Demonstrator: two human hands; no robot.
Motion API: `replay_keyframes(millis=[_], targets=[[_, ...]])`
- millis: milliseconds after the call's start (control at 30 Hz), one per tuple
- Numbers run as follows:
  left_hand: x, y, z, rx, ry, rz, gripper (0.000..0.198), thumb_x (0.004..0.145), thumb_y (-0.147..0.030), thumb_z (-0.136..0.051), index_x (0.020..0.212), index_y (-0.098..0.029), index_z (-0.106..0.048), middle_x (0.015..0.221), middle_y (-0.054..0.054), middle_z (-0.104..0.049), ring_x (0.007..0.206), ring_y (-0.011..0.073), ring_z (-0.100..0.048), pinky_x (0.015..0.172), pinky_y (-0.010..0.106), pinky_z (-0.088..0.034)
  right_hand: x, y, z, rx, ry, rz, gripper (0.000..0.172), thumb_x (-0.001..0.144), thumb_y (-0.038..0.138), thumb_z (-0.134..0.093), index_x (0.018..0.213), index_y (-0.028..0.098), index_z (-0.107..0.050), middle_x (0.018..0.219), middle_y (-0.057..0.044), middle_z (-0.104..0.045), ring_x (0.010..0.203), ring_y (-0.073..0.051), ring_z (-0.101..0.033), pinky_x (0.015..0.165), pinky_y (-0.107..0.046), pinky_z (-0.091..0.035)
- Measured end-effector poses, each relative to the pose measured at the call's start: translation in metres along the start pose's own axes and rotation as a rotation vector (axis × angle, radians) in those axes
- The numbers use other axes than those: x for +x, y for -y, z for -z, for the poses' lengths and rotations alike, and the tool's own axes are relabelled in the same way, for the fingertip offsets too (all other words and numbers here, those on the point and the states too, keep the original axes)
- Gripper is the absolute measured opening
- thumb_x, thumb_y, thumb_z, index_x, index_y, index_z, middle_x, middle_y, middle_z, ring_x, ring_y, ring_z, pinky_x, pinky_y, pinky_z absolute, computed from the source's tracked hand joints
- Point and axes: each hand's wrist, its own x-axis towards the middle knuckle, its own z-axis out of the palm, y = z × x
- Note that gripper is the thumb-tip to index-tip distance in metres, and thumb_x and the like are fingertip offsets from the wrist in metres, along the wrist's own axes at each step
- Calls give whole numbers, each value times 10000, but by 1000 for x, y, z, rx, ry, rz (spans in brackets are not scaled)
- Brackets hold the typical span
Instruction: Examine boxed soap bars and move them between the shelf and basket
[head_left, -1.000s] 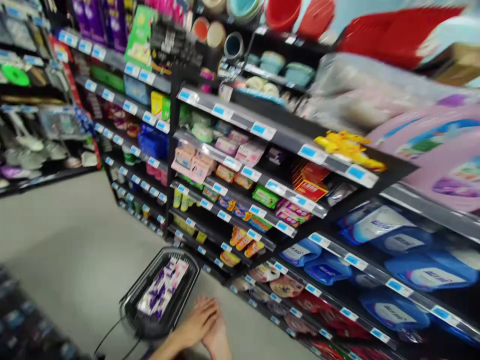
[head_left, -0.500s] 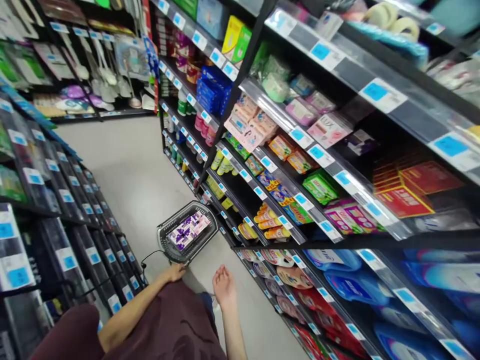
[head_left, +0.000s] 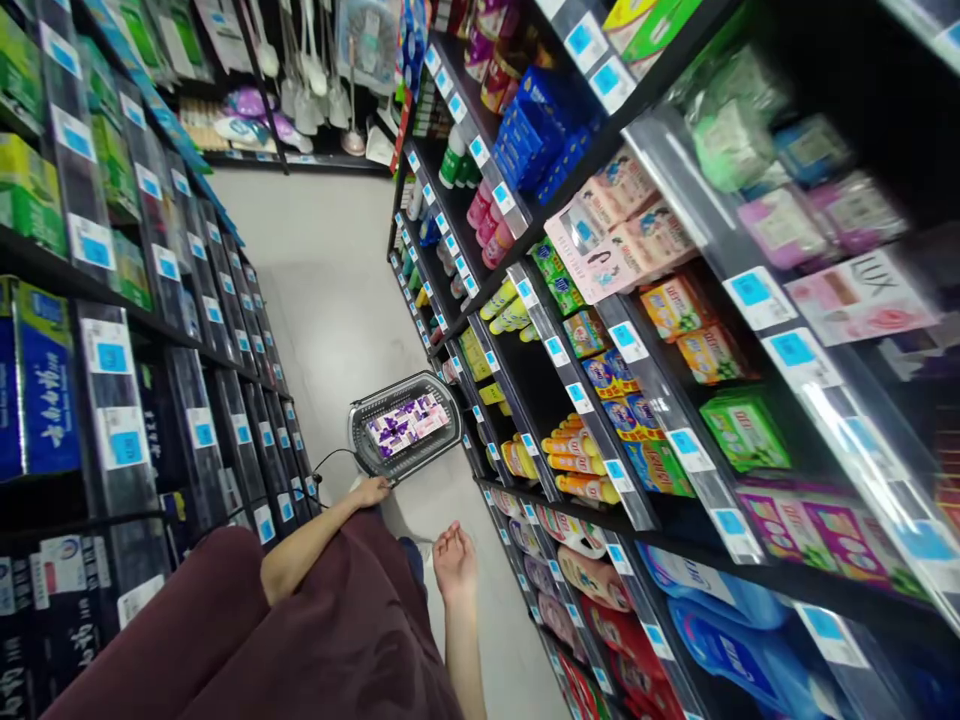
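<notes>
Where pale floor (head_left: 322, 290) runs btwn black shelves (head_left: 551, 385), L hand (head_left: 373, 491) sits by black mesh basket (head_left: 405, 425), grip unclear; R hand (head_left: 455, 560) hangs slack, empty.

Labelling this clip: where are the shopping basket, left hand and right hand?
shopping basket (head_left: 357, 440): head view, left rim.
left hand (head_left: 373, 491): head view, back of hand.
right hand (head_left: 454, 553): head view, back of hand.
</notes>
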Motion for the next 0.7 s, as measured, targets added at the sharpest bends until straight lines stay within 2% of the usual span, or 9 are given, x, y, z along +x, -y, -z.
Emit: replay_keyframes(millis=[133,300,400,533,633,700], targets=[[14,0,1,-37,-3,47,316,935,-367,-607,1165,-151,-620,1180,77,-644,1037,244,-641,884,443,-551,3,4,-2,-8,-49,-37,53,781,181,-609,796,214,-648,694,14,-682,615,-127,-652,613,-251,-549],[22,7,3,-107,-15,98,306,936,-345,-611,1174,-153,-613,1184,88,-644,1030,227,-644,880,444,-554,15,14,-19,-104,-104,-28,65,773,155,-611,803,203,-643,679,13,-663,602,-126,-638,596,-246,-546],[19,12,11,-173,-67,131,300,936,-342,-612,1166,-151,-615,1166,85,-648,1013,222,-648,867,436,-559,26,24,-38,-217,-87,-33,69,778,140,-591,789,190,-639,682,5,-660,618,-135,-641,598,-247,-546],[9,18,26,-233,-152,181,289,938,-348,-607,1143,-144,-623,1132,75,-658,978,216,-656,845,420,-565,48,45,-74,-366,-48,-12,44,786,155,-597,777,192,-619,674,4,-648,591,-141,-624,571,-253,-543],[4,28,31,-223,-144,222,279,937,-350,-610,1120,-141,-633,1115,68,-665,978,219,-658,846,417,-565,73,62,-99,-439,-63,35,38,838,224,-616,813,196,-613,730,-12,-657,624,-144,-630,589,-263,-550],[3,36,31,-200,-115,260,286,933,-354,-614,1119,-136,-636,1125,65,-662,993,230,-654,854,423,-562,93,71,-108,-484,-93,57,124,893,299,-614,906,176,-629,835,-36,-675,705,-151,-647,647,-287,-562]])
